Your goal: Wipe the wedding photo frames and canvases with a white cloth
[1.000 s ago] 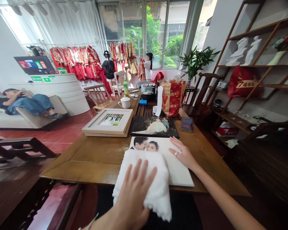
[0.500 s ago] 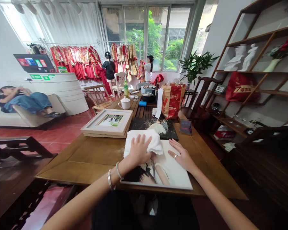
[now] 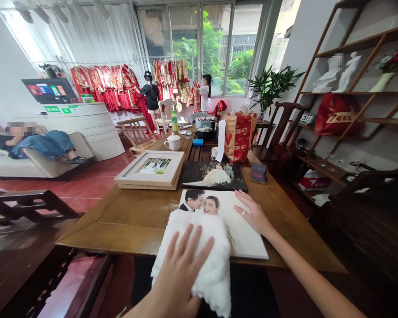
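Observation:
My left hand (image 3: 182,269) lies flat, fingers spread, on a white fluffy cloth (image 3: 212,247) that covers the near part of a large white photo print (image 3: 242,229) of a couple. The cloth hangs over the near edge of the wooden table (image 3: 132,216). My right hand (image 3: 254,214), a ring on one finger, rests open and flat on the print's right side. Just beyond lies a dark photo print (image 3: 212,176) of a bride.
A cream picture frame (image 3: 151,168) sits left of the dark print. Farther along the table are a white teapot (image 3: 173,141), a red paper bag (image 3: 239,136) and a small card (image 3: 258,172). Shelves stand right, a dark bench (image 3: 26,205) left. Two people stand by hanging red garments; another lies on a sofa.
My left hand has drawn the cloth from the far end of the white print back to its near edge, uncovering the couple's heads. My right hand has stayed put.

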